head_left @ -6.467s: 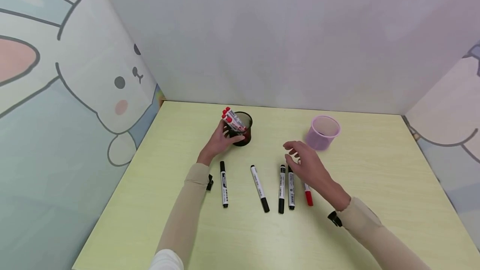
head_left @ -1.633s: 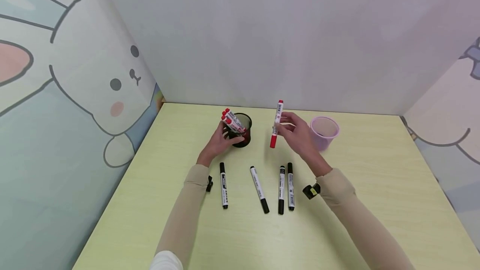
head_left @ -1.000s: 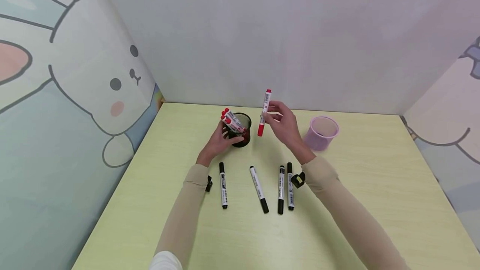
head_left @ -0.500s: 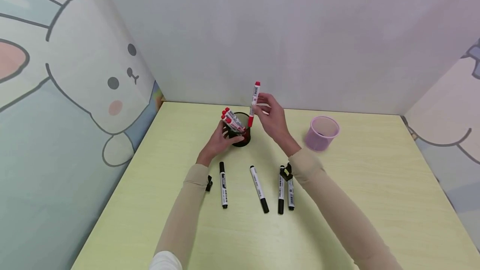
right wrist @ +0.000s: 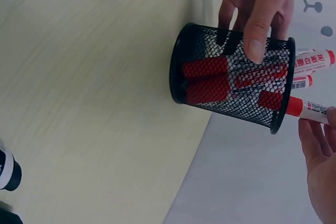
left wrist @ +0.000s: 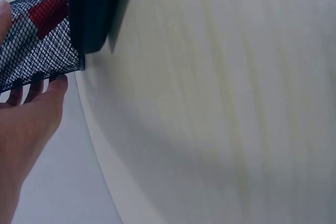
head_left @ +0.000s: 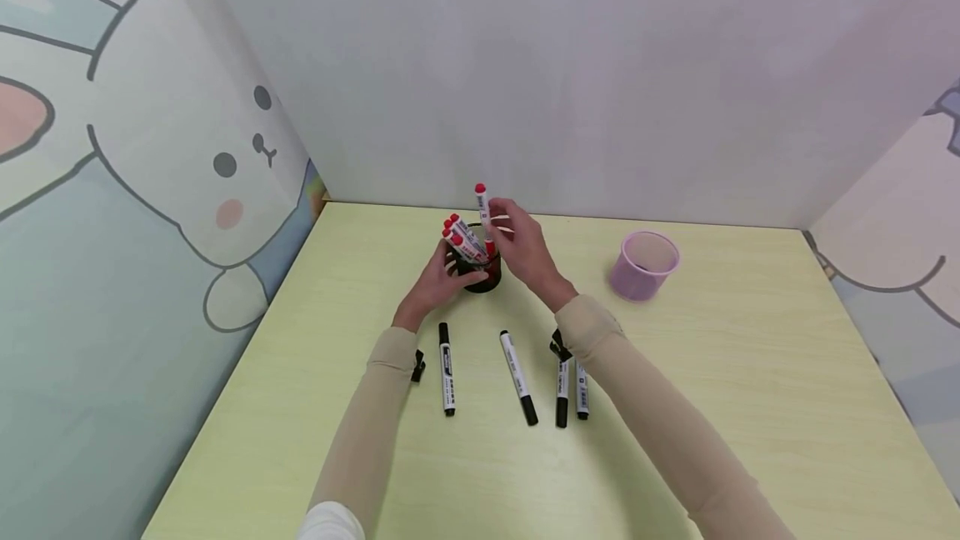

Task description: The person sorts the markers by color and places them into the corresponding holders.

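Note:
A black mesh pen holder (head_left: 489, 280) stands toward the back of the table, with several red-capped markers (head_left: 467, 242) leaning in it. My left hand (head_left: 435, 288) grips it, thumb across the front. Between the thumb and fingers of my right hand (head_left: 525, 248) is a red marker (head_left: 483, 205), pinched over the holder with its red cap down. In the right wrist view that red cap (right wrist: 294, 106) reaches inside the rim, while the caps of other markers (right wrist: 207, 82) show through the mesh.
A pink cup (head_left: 643, 267) stands at the back right. Several black markers lie on the table in front, one at the left (head_left: 447, 373), one in the middle (head_left: 519, 377), two near the right sleeve (head_left: 562, 398). A plain wall rises behind the table.
My right hand picked up the red marker from the table, then carried it left to the mesh holder and lowered it until its cap entered the rim. My left hand stayed on the holder.

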The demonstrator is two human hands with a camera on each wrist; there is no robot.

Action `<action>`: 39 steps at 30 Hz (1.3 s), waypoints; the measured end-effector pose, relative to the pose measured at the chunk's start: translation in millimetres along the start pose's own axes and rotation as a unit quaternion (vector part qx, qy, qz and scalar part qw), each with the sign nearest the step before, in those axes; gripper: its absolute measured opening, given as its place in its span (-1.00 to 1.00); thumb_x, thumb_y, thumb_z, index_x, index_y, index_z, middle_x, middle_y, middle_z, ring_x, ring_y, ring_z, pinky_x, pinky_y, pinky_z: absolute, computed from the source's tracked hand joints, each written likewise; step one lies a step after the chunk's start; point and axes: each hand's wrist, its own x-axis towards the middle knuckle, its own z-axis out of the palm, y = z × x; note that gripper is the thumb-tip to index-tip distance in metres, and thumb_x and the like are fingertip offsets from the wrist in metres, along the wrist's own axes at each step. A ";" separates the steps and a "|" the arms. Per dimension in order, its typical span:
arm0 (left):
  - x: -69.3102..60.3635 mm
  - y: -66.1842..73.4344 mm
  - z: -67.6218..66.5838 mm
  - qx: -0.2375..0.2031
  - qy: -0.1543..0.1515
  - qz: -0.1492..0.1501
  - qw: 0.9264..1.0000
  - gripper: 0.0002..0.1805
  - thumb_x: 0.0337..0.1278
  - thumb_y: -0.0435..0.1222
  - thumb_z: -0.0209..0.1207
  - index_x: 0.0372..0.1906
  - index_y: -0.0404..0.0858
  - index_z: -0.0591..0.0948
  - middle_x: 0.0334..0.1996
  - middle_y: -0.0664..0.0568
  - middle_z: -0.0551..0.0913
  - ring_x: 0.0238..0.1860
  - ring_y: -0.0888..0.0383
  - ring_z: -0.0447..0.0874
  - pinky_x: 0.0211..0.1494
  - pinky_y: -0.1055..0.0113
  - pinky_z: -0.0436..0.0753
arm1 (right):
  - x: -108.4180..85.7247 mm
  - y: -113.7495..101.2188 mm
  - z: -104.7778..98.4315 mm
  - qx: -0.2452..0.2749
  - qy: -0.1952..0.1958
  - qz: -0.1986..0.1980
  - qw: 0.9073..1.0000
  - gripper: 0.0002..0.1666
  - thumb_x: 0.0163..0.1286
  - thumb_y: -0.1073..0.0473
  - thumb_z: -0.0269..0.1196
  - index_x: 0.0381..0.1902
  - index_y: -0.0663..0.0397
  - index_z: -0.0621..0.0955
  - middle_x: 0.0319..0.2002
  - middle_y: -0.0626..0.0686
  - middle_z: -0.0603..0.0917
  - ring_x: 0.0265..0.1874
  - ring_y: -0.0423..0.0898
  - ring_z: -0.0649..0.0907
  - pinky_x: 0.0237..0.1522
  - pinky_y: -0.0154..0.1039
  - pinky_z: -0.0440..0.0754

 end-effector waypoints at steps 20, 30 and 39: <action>-2.8 1.6 -0.5 -0.006 -0.007 0.004 1.000 -0.02 0.24 -0.15 0.43 0.59 -0.07 0.07 0.50 -0.07 0.25 0.53 0.01 0.16 0.59 0.12 0.20 | -7.0 0.9 11.4 -0.186 -0.107 -0.008 0.977 -0.61 0.53 0.31 0.23 0.26 0.24 0.51 0.18 0.24 0.60 0.17 0.10 0.60 0.21 -0.03 0.60; -4.3 2.5 0.2 -0.009 -0.010 0.011 1.000 -0.04 0.25 -0.17 0.42 0.59 -0.04 0.08 0.51 -0.06 0.24 0.55 0.02 0.14 0.59 0.13 0.20 | -10.5 0.6 6.2 -0.177 -0.089 -0.031 0.980 -0.64 0.50 0.34 0.25 0.20 0.31 0.56 0.15 0.26 0.64 0.20 0.12 0.57 0.25 0.03 0.55; -5.6 7.9 -0.9 -0.033 -0.019 -0.009 0.999 -0.03 0.26 -0.27 0.40 0.60 -0.11 0.04 0.54 -0.13 0.19 0.58 -0.05 0.08 0.61 0.08 0.14 | -13.9 2.0 1.8 -0.178 -0.074 -0.042 0.980 -0.63 0.46 0.37 0.28 0.18 0.31 0.58 0.12 0.24 0.65 0.18 0.11 0.58 0.26 0.03 0.54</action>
